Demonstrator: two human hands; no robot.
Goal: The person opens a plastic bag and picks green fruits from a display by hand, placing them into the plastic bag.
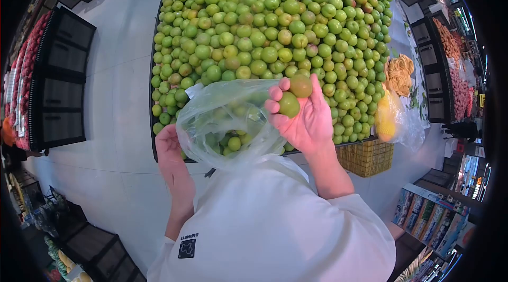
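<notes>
A clear plastic bag [211,107] hangs open at the near edge of a large heap of green fruit [254,22], with several green fruits [234,143] visible inside it. My left hand [172,149] grips the bag's left rim with its fingers curled. Palm up beside the bag's right side, my right hand [304,123] holds two round fruits, one reddish green [300,86] and one green [289,105], between its curled fingers and thumb.
Right of the heap lie a tan bundle [400,74] and a plastic bag with yellow contents [388,118]. A yellow crate [366,158] stands below the display's right corner. Dark display cabinets [63,75] stand at left, others [431,59] at right.
</notes>
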